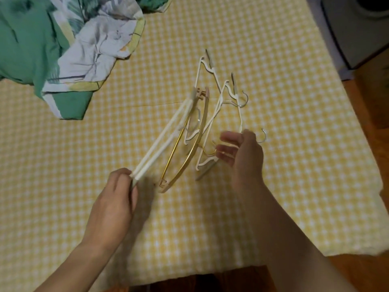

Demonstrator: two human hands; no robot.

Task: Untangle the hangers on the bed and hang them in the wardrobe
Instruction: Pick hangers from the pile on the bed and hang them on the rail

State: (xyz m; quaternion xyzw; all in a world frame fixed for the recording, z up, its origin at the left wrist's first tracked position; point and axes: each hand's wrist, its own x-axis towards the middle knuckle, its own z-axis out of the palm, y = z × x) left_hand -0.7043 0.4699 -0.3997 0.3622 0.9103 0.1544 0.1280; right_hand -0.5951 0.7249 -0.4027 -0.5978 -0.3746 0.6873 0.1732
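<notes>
A tangle of hangers is lifted over the yellow checked bed (273, 81). My left hand (115, 197) grips the near end of two thick white hangers (164, 135) that slant up and away. A wooden hanger with a gold bar (189, 148) hangs caught beside them. Thin white wire hangers (219, 95) with metal hooks stand tangled to the right. My right hand (242, 152) is beside the wire hangers with its fingers spread; one wire touches its fingertip area, and whether it grips it is unclear. The wardrobe is out of view.
A crumpled green and leaf-print duvet (63, 49) lies at the bed's far left. A dark and white appliance (357, 28) stands on the floor at the top right. Wooden floor (370, 106) runs along the bed's right and near edges.
</notes>
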